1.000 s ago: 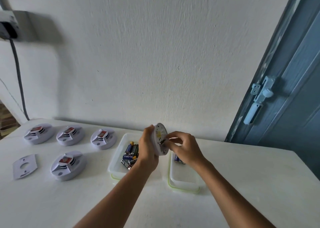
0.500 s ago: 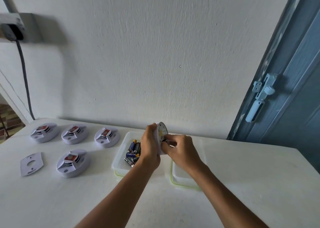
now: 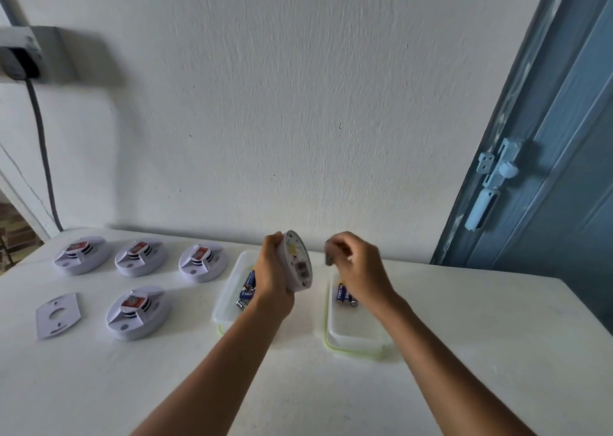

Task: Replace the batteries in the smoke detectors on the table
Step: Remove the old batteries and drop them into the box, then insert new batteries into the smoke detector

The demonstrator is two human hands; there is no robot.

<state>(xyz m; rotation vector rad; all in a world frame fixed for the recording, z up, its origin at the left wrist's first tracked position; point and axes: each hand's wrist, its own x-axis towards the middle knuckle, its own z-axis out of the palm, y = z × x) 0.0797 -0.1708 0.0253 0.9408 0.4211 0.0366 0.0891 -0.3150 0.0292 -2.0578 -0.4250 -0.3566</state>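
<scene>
1. The white table (image 3: 464,352) butts against the wall (image 3: 265,103) at its far edge; a blue door (image 3: 564,170) stands past its right corner.
2. Bare tabletop lies near the person and on the right, beyond the right tray (image 3: 351,332).
3. Four smoke detectors sit at the left: three in a back row (image 3: 81,254) (image 3: 141,258) (image 3: 203,263) and one nearer (image 3: 137,313), with a flat mounting plate (image 3: 58,316) beside it.
4. The left hand (image 3: 272,274) grips a fifth smoke detector (image 3: 297,261) on edge, raised above the gap between the trays, its open back facing right.
5. The left tray (image 3: 229,299) holds a heap of batteries (image 3: 247,291), partly hidden by that hand.
6. The right hand (image 3: 360,268) hovers over the right tray, fingers curled and pinching a small dark object (image 3: 329,257), blurred, just right of the detector.
7. A few batteries (image 3: 345,294) lie in the right tray under the wrist.
</scene>
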